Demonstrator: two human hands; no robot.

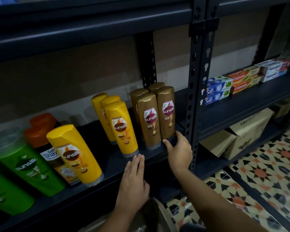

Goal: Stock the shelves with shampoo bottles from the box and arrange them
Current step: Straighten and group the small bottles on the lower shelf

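Several shampoo bottles stand cap-down on a dark metal shelf (107, 166). Several brown Sunsilk bottles (151, 119) form a block at the right end. Three yellow Sunsilk bottles (120, 126) line up to their left, and another yellow one (77, 153) stands nearer the front. My right hand (179, 149) grips the base of the front right brown bottle (167, 113) between thumb and fingers. My left hand (134, 180) lies flat with straight fingers, its tips touching the cap of the front yellow bottle in the row.
Green Sunsilk bottles (25, 166) and orange-capped Safi bottles (45, 144) fill the shelf's left side. A perforated upright post (194, 91) stands right of the brown bottles. Toothpaste boxes (218, 91) sit on the neighbouring shelf, cardboard boxes (241, 136) below. Patterned floor tiles (261, 174) lie at right.
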